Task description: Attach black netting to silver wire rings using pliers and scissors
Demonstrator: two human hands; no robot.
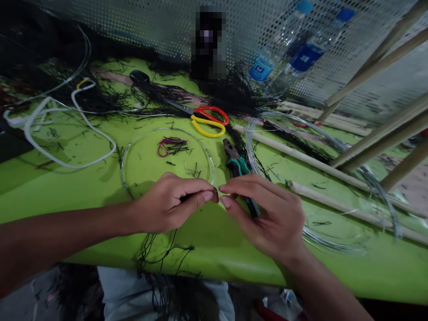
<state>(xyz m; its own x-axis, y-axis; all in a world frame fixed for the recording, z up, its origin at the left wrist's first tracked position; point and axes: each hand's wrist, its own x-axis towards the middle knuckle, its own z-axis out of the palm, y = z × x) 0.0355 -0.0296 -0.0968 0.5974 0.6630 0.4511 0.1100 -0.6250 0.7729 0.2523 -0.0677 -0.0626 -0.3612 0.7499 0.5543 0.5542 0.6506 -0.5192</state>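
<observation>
My left hand [180, 201] is closed, thumb pressed against the fingers, at the near edge of a wire ring [166, 129]. Whatever it pinches is too small to make out. Facing it, my right hand [267, 209] has its thumb and forefinger tips close together, and what lies between them cannot be made out. Pliers with green and black handles [238, 165] lie just beyond the right hand, their handles partly hidden by it. Inside the ring is a purple loop [163, 148] with short dark thread bits. Black netting [160, 254] hangs over the near table edge below the left hand.
Scissors with red and yellow handles [210, 121] lie beyond the ring. A white cord [80, 166] is at left. Coiled wire [251, 147], wooden sticks [310, 161] and two bottles [306, 58] are at right. Black fibre [234, 96] runs along the back of the green table [214, 263].
</observation>
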